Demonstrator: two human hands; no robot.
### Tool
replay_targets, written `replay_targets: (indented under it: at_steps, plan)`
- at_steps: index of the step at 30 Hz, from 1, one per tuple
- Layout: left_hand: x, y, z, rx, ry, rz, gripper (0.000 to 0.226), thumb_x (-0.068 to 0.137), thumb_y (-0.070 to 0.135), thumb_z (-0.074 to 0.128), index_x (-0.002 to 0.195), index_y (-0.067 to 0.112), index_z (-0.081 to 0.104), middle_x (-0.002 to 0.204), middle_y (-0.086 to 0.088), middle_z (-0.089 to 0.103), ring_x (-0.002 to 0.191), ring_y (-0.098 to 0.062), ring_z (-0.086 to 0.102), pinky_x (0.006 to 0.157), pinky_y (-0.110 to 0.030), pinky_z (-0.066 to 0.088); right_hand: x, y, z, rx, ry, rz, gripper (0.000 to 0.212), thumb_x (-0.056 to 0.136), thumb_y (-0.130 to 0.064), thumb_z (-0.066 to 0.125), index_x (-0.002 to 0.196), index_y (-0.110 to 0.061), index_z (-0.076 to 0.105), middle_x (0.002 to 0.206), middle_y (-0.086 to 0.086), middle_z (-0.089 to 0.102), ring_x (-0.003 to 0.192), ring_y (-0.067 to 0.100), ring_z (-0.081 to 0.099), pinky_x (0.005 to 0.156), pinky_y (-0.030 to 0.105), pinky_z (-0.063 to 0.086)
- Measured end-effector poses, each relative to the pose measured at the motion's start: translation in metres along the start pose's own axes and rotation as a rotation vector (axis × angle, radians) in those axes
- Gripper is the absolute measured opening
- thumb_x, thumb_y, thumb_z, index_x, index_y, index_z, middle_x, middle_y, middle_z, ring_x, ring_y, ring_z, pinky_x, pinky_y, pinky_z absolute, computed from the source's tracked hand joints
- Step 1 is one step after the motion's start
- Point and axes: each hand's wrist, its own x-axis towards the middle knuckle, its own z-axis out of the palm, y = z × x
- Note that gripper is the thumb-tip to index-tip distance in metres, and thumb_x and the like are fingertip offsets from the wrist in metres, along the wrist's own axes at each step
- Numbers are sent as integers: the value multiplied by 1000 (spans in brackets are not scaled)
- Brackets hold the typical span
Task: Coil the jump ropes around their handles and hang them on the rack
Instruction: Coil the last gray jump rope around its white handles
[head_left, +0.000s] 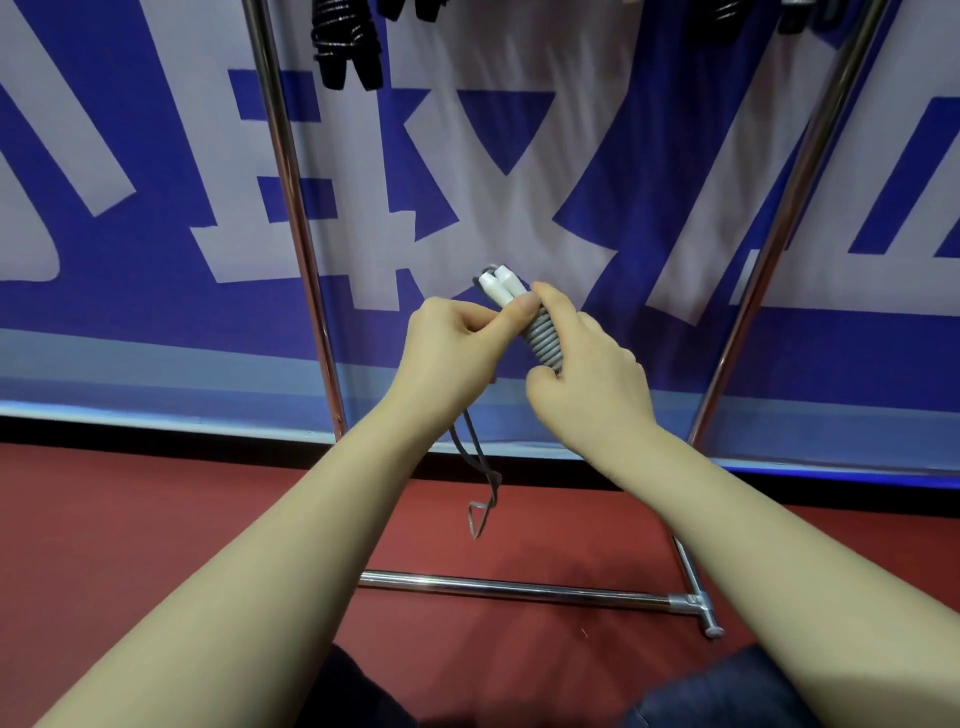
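Now left hand (457, 338) pinches 2 white handles (497, 285), right hand (587, 376) grips tight grey coils (543, 344); dark rope tail (480, 467) dangles.

My right hand (587, 374) covers the lower ends of the handles (497, 285) and part of the grey coil (543, 343) wound round them. My left hand (447, 343) hides where the loose cord (480, 483) leaves the coil. The top edge cuts off the black bundles (345, 47) and the rack (291, 208) uprights, so I can't see what they hang from
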Motion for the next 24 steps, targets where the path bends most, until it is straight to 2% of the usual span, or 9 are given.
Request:
replay_targets:
  at_steps: [2,4,7,9,12,16,19,22,24]
  plan:
    - [1,0,-6,-26,-124,-23,57,95,40,60,59,-3,62,46,-7,54,45,-10,39,51,-19,34,0,2,-2,206,-59,62,76,82,-9,50,146,-44,28,112,-3,56,89,30,54,80,39,45]
    - [2,-4,-10,-40,-217,-28,49,98,35,57,60,6,63,51,-7,58,51,-13,44,58,-28,37,4,7,-3,412,-137,144,78,73,-8,56,137,-49,38,99,-3,63,84,28,58,79,40,51]
    - [1,-11,-12,-4,-314,-18,38,102,26,52,76,2,65,64,-8,60,62,-19,49,65,-37,37,11,16,-5,491,-228,210,80,57,-12,57,127,-51,49,95,2,67,88,31,65,82,48,56]
    - [0,-11,-10,-2,-369,-16,31,103,19,48,84,1,65,66,1,61,62,-12,52,66,-33,43,13,20,-5,529,-271,211,77,64,0,56,127,-43,50,92,5,64,80,32,62,73,44,55]
    - [-1,-5,-8,-63,-410,-17,27,103,11,47,83,10,64,64,9,60,58,-6,53,61,-19,46,12,22,-6,645,-260,227,67,69,16,48,112,-35,53,66,1,53,56,16,47,51,29,42]
    - [5,-5,-13,-11,-328,41,26,98,21,58,86,2,71,61,7,60,56,-7,51,59,-19,45,10,21,-11,938,-321,300,58,64,17,40,97,-27,59,64,14,48,50,22,43,48,28,38]
    - [8,-7,-14,-20,-240,62,22,92,23,67,85,3,74,54,7,58,52,-8,49,55,-18,44,7,21,-17,1216,-466,388,46,60,-3,42,98,-22,60,67,14,49,51,23,46,54,31,40]
    - [10,-9,-15,-103,-232,32,17,86,18,72,72,9,69,53,6,59,50,-10,50,52,-20,45,5,19,-21,1356,-587,407,32,67,-35,59,94,-19,60,68,15,48,53,24,45,56,32,39]
    - [10,-10,-15,-113,-245,9,27,81,25,75,69,5,64,52,3,57,48,-11,50,50,-23,45,4,17,-21,1339,-639,449,44,76,-62,56,93,-22,58,65,12,48,51,23,44,55,31,39]
